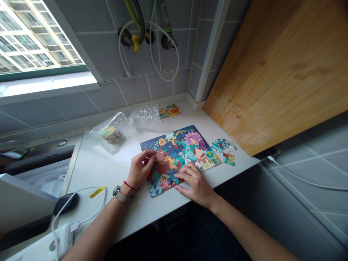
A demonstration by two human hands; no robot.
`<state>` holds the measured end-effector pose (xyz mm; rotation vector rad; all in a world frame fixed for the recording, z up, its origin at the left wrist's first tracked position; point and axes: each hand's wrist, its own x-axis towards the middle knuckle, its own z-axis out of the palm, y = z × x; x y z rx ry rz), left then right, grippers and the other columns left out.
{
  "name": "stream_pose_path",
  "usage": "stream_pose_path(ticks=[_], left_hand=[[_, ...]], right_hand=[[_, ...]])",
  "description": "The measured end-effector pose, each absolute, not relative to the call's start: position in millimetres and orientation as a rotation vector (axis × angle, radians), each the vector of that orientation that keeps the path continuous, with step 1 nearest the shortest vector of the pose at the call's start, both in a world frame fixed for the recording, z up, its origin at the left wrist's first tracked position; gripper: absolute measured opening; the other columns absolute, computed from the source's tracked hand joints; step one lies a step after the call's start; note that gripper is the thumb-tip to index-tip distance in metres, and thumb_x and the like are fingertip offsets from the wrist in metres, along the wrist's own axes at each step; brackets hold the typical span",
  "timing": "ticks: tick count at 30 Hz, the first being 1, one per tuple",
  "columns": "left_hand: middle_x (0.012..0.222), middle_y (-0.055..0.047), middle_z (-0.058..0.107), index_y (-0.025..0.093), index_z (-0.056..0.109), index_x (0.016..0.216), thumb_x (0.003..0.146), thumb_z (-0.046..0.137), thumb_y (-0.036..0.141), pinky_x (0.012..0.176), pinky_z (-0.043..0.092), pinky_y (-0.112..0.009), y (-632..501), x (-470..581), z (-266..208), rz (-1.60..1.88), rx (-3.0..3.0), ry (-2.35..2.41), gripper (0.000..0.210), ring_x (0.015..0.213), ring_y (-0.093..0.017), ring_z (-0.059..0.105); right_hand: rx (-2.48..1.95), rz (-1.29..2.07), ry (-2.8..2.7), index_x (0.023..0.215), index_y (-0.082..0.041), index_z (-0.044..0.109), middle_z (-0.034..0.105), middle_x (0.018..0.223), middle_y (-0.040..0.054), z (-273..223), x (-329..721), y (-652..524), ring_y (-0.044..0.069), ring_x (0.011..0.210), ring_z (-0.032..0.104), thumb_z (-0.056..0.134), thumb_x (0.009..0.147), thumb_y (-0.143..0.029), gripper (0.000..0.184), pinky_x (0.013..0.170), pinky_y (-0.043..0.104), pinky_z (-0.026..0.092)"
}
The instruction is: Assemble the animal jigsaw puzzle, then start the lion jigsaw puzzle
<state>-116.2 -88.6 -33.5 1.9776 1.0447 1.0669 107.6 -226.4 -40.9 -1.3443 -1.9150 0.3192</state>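
Note:
A colourful animal jigsaw puzzle (pixel 187 148) lies on the white counter, mostly joined, with a notch in its top edge. Over its left side is my left hand (pixel 141 167), thumb and fingertips pinched together; whatever they hold is hidden. My right hand (pixel 196 184) rests at the puzzle's near edge, fingertips touching it and the thumb spread apart below them. Several loose jigsaw pieces (pixel 224 145) are heaped to the right of the puzzle.
Behind the puzzle, a clear plastic bag (pixel 110 132) with pieces inside lies beside crumpled wrap (pixel 145 116) and a picture card (pixel 170 111). A white cable (pixel 102 206) runs at the left, near the sink (pixel 72 154). A wooden panel (pixel 277 72) slants at the right.

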Motion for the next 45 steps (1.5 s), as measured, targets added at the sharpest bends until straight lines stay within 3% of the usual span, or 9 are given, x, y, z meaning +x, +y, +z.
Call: stream_pose_path(ticks=[4,9,17,23,45], left_hand=[[0.085,-0.004,0.078,0.018,0.074,0.094,0.096,0.065,0.032,0.059,0.056,-0.022,-88.1,-116.8,-34.7,1.077,1.979,1.034,0.016,0.069,-0.014,0.070],[0.085,-0.003,0.077,0.018,0.073,0.095,0.096,0.064,0.029,0.060,0.055,-0.022,-88.1,-117.0,-36.8,1.096,1.975,0.999,0.013,0.067,-0.012,0.068],[0.085,-0.002,0.077,0.018,0.073,0.094,0.095,0.064,0.028,0.057,0.052,-0.022,-88.3,-117.5,-36.3,1.113,2.023,0.998,0.013,0.062,-0.011,0.064],[0.082,-0.001,0.076,0.019,0.073,0.094,0.095,0.064,0.027,0.056,0.050,-0.021,-88.1,-117.6,-35.6,1.143,2.043,0.998,0.012,0.059,-0.010,0.062],[0.089,-0.004,0.075,0.021,0.072,0.099,0.096,0.060,0.023,0.073,0.056,-0.028,-88.1,-119.4,-35.5,1.060,2.237,0.907,0.013,0.079,-0.017,0.070]], right_hand=[[-1.418,0.329,-1.945,0.119,-0.024,0.072,0.069,0.115,0.0090,-35.9,106.4,-225.4,0.030,0.111,0.063,0.087,0.081,-0.029,0.041,0.101,0.051,0.054],[-1.417,0.291,-1.945,0.123,-0.023,0.069,0.071,0.121,0.0101,-35.8,103.7,-223.6,0.032,0.122,0.061,0.082,0.086,-0.026,0.039,0.106,0.053,0.053],[-1.401,0.314,-1.923,0.118,-0.025,0.073,0.073,0.108,0.0071,-32.9,107.2,-221.8,0.028,0.108,0.066,0.088,0.080,-0.026,0.041,0.096,0.047,0.058],[-1.295,0.262,-1.965,0.122,-0.025,0.071,0.071,0.110,0.0082,-37.9,105.8,-226.7,0.027,0.106,0.067,0.080,0.088,-0.025,0.035,0.096,0.045,0.058],[-1.329,0.134,-1.804,0.113,-0.024,0.071,0.070,0.111,0.0093,-37.7,99.5,-232.4,0.022,0.102,0.073,0.068,0.096,-0.018,0.018,0.093,0.036,0.063]])
